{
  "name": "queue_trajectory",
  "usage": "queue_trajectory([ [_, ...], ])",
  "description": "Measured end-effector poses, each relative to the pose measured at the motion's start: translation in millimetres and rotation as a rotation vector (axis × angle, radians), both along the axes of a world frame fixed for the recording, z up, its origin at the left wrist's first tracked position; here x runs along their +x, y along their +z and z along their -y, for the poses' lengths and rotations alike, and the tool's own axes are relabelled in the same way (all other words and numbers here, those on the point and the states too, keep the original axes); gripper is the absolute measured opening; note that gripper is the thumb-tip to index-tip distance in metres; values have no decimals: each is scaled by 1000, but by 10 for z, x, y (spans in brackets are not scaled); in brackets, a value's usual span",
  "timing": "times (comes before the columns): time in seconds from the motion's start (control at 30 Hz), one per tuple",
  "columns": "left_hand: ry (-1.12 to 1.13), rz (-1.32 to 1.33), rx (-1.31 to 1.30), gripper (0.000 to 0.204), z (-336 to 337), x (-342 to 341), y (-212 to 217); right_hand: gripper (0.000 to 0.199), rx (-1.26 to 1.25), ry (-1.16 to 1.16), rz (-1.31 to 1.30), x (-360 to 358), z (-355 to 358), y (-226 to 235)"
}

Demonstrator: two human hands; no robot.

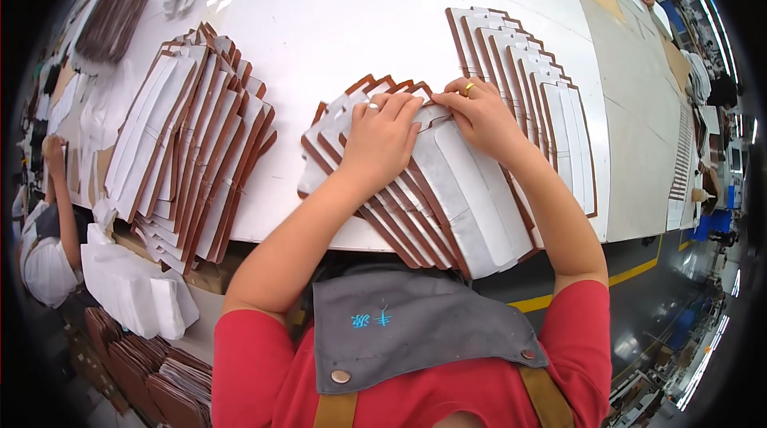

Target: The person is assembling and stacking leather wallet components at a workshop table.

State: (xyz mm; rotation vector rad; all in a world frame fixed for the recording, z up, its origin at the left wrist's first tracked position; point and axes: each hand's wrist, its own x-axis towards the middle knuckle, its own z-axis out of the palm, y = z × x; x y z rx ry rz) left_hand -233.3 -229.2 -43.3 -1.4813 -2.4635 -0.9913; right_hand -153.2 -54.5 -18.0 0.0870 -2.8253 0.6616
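Note:
A fanned stack of brown-edged panels with whitish backing (463, 196) lies in front of me at the table's near edge, its lower ends hanging slightly over. My left hand (382, 139) rests on the upper part of this stack, fingers bent and closed at a panel's top edge. Close beside it, my right hand (486, 124) pinches the same top edge between thumb and fingers. The fingertips of both hands nearly meet there, and they partly hide the edge. The uppermost panel carries a long pale strip down its middle.
Similar fanned panels stand in a left stack (188, 140) and a right stack (551, 101) on the white table (335, 5). White padding sheets (136, 288) and brown pieces (152, 372) sit lower left. Other people work at the far left (52, 252) and upper right.

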Motion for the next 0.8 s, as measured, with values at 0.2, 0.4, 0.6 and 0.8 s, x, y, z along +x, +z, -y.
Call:
queue_trajectory([
  [0.2, -183, -9, -7, 24, -37, -160, 19, 21, 330, 39, -82, 110, -31, 36],
  [0.4, -162, -62, -76, 22, -42, -137, 37, 24, 148, 7, -47, 25, -33, 80],
  [0.6, -106, 203, 16, 19, -45, -159, 119, 21, 287, 29, -85, 57, 14, 14],
  [0.8, -1, 455, 42, 19, -12, -302, 228, 15, 68, -81, 30, -90, -82, 149],
])
